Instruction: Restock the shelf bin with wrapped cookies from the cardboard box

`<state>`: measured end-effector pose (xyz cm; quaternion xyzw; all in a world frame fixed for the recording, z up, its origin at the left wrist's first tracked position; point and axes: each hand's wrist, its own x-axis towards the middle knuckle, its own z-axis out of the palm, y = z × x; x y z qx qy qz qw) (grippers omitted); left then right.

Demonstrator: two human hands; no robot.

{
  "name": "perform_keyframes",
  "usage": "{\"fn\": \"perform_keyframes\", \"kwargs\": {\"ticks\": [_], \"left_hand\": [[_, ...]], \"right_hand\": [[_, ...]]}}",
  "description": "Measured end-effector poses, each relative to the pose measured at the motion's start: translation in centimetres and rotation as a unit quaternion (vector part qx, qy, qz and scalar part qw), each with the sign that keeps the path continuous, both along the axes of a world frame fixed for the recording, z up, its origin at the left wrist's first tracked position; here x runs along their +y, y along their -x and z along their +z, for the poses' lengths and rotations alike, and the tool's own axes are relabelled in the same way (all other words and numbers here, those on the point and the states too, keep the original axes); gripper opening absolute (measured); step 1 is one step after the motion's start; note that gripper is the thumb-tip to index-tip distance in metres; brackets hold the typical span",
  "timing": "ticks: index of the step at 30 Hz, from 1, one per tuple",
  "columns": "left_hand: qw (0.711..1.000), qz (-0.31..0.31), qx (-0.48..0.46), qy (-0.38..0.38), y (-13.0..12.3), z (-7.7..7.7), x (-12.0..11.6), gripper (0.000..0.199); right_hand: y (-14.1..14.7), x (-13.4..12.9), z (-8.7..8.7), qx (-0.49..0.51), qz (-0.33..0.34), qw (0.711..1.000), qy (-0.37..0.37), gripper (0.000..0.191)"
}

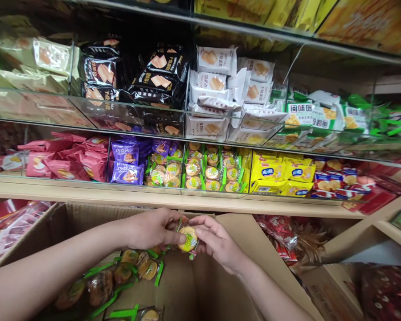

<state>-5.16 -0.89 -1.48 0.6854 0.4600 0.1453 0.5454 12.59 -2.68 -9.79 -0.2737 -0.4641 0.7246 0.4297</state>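
Between my two hands is a small round cookie packet [188, 239] in clear wrap with a green and yellow label. My left hand [153, 229] pinches it from the left, thumb on its front. From the right, my right hand [220, 245] grips its other edge with thumb and fingers. Both hands are above an open cardboard box [177, 285]. Inside the box, to the lower left, lie several similar cookie packets [147, 266] with green edges, partly hidden by my left forearm. Matching cookie packets [212, 173] stand stacked in the lower shelf bins ahead.
Glass-fronted bins hold purple packets [127, 174], yellow packets [269, 171], pink packets [67, 158], black packets [163, 80] and white packets [217, 82]. A wooden shelf edge [120, 191] runs behind the box. Red packages [284, 232] and another carton [334, 290] are at the right.
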Motion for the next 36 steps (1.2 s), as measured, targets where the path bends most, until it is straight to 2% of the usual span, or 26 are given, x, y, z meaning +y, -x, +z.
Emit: {"fn": "perform_keyframes", "kwargs": {"ticks": [4, 9, 12, 20, 22, 25, 28, 32, 34, 36], "left_hand": [[0.998, -0.014, -0.007, 0.060, -0.7, -0.3, -0.4, 0.033], [0.989, 0.065, -0.062, 0.118, -1.1, -0.4, -0.4, 0.034], [0.983, 0.087, -0.079, 0.139, -1.5, -0.3, -0.2, 0.035], [0.999, 0.031, -0.023, 0.038, -1.9, -1.3, 0.0, 0.038], [0.998, 0.041, -0.028, 0.031, -2.2, -1.5, -0.2, 0.033], [0.996, 0.047, -0.071, 0.031, -2.7, -1.6, -0.6, 0.029], [0.998, 0.043, -0.049, 0.014, -2.9, -1.5, -0.8, 0.032], [0.993, -0.020, 0.074, -0.091, -2.4, -1.2, -1.1, 0.031], [0.985, -0.032, 0.108, -0.133, -2.3, -1.1, -1.1, 0.027], [0.984, -0.005, 0.105, -0.141, -2.4, -1.1, -1.0, 0.027]], "right_hand": [[-0.2, -0.5, -0.2, 0.028, -0.057, 0.998, 0.021, 0.034], [-0.5, -0.1, -0.5, 0.041, -0.071, 0.996, 0.022, 0.029], [-0.6, 0.1, -0.3, 0.042, -0.091, 0.995, 0.003, 0.028], [-0.6, 0.3, -1.1, -0.010, -0.143, 0.988, -0.054, 0.033], [-0.5, 0.3, -1.2, 0.015, -0.135, 0.989, -0.052, 0.038], [-0.3, 0.2, -1.1, 0.017, -0.091, 0.995, -0.037, 0.035], [-0.3, 0.0, -1.0, -0.057, -0.068, 0.994, -0.063, 0.028], [-0.1, -0.6, -1.3, -0.186, -0.064, 0.969, -0.148, 0.030], [0.2, -0.8, -1.4, -0.159, -0.070, 0.977, -0.123, 0.037], [0.4, -0.7, -1.3, -0.088, -0.090, 0.989, -0.081, 0.045]]}}
